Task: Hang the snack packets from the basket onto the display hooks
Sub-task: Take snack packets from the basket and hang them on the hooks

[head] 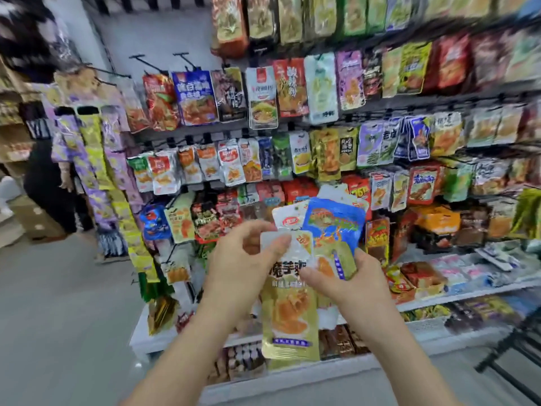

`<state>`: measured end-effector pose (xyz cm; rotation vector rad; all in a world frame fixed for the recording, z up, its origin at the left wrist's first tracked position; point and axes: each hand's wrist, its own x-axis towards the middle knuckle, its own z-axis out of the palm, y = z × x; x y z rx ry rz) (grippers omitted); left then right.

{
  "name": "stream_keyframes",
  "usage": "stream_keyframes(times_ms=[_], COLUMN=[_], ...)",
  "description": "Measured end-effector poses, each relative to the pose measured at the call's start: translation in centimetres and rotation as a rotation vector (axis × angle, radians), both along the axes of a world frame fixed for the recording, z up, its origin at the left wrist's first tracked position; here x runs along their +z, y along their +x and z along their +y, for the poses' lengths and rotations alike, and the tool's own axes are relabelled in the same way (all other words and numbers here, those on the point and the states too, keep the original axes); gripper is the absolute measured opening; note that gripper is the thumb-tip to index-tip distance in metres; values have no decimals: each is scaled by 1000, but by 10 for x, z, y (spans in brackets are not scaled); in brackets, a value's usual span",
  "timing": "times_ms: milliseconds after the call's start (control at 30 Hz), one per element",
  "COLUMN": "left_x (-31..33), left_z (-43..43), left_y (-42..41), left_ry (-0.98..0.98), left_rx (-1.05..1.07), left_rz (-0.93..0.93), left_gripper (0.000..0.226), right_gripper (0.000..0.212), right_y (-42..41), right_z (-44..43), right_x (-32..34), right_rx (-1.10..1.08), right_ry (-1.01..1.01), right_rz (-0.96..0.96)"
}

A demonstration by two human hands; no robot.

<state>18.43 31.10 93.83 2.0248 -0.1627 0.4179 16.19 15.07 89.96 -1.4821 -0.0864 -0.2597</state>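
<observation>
I hold a fan of snack packets at chest height in front of the display wall. My left hand [243, 256] pinches the top of a long gold packet [288, 315] with an orange picture, which hangs down between my wrists. My right hand [348, 276] grips the bottom of several more packets, among them a blue packet [333, 221] and a white packet [289, 219]. Bare black display hooks [183, 58] stick out at the upper left of the wall. No basket is in view.
Rows of hanging snack packets [263, 96] fill the wall. A low white shelf [468, 291] with boxed goods runs below. A strip rack [96, 171] of purple and yellow packets hangs at left, a person in black [49, 183] behind it. A black metal frame [515, 356] stands at lower right.
</observation>
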Motion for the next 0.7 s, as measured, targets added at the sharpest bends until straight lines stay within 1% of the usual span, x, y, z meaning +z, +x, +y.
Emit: stream_keyframes(times_ms=[67,133,200,300,400,500,633,700], left_x=[6,13,23,35,56,101,177,210], left_z=[12,28,49,82,119,156,196,208], left_y=[31,59,87,130,173,224,291,317], left_ry=[-124,-168,-148,-18,13,-34,-64,-62], left_rx=[-35,-97,-182,-279,-347,-336,-320,-313], left_rz=[97,146,183,177,70,-108,-314,-401], left_gripper=[23,20,13,15,17,21,26,28], right_gripper=[25,25,25,23,19,14,25,37], right_y=[22,45,70,109,153,195,238,258], right_z=[8,20,35,61,96,122,136,138], right_x=[9,18,27,38,60,98,157,181], right_rx=[-9,-25,-41,-72,-117,-169,-221,-221], right_ry=[-72,-131,-192,-208,-238,-246,-242,-249], right_rz=[-22,-39,-61,-101,-155,-225,-312,-343])
